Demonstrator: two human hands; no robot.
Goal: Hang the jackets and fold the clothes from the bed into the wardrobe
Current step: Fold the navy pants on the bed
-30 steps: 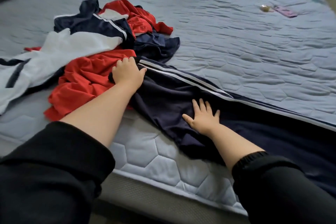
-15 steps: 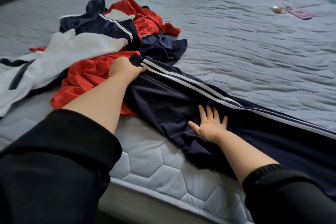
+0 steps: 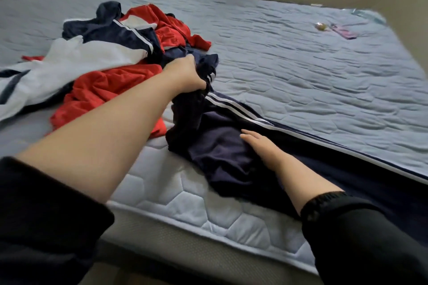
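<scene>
Navy track pants (image 3: 222,146) with white side stripes lie stretched along the near edge of the bed (image 3: 301,81). My left hand (image 3: 185,74) is shut on the pants' end and holds it lifted off the mattress, bunched. My right hand (image 3: 264,148) lies flat and open on the navy fabric, pressing it down. Behind my left arm sits a heap of clothes: a red garment (image 3: 102,92), a white and navy jacket (image 3: 88,55) and another red piece (image 3: 171,30).
The blue quilted mattress stretches wide to the right and back. A small pink object (image 3: 345,32) and a little round thing (image 3: 320,26) lie near its far right corner. A wall and curtain stand beyond the bed.
My left hand closed on the pants' end and lifted it up and back, bunching the fabric. My right hand stayed flat on the pants, fingers now closer together.
</scene>
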